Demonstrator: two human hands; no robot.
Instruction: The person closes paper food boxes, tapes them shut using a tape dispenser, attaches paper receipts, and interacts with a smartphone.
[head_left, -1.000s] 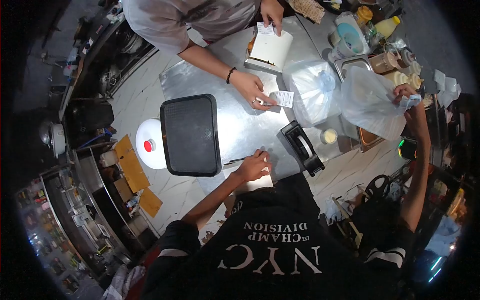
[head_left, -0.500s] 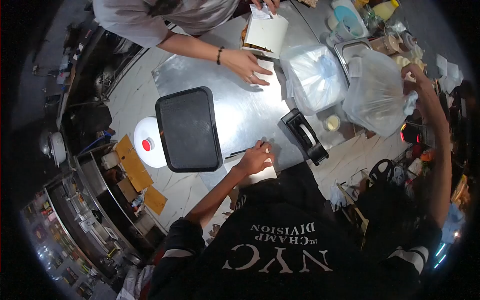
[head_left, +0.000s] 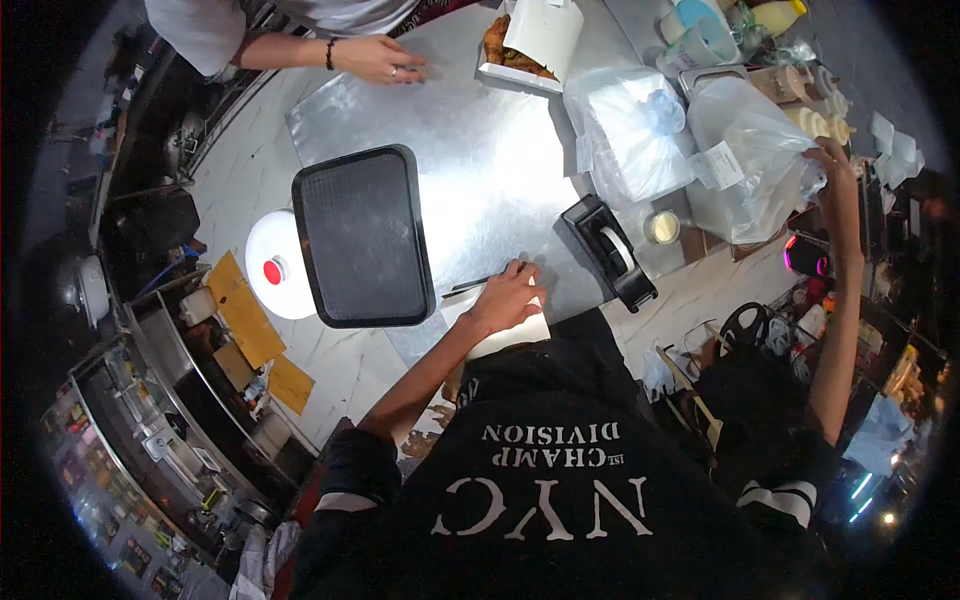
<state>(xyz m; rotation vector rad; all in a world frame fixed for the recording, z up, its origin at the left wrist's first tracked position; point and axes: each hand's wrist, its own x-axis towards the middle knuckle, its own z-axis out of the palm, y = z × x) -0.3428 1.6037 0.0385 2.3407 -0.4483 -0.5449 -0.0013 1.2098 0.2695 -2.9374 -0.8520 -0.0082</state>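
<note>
My right hand [head_left: 832, 165] is closed around the gathered top of a translucent plastic bag [head_left: 735, 165] with a white label on its side. The bag sits at the table's right side. Near the front edge, my left hand [head_left: 508, 298] is closed, lying over a flat white box or card [head_left: 515, 335]. A thin dark stick-like thing [head_left: 470, 284] shows by its fingers; exactly what they grip is hidden. Beside the right hand's bag stands a second tied plastic bag [head_left: 630, 140]. A black device with a pale handle [head_left: 612, 252] lies between the hands.
A black tray [head_left: 362, 240] lies on the metal table [head_left: 490, 190], left of centre. A white lid with a red knob [head_left: 275, 265] is beside it. A small cup [head_left: 662, 227] stands right. An open white box of fried food [head_left: 520, 55] sits beyond, near another person's hand [head_left: 380, 60].
The other person's hand has drawn back to the left, away from the white food box. The bag in my right hand has shifted, its label now turned outward. My left hand stays at the white thing.
</note>
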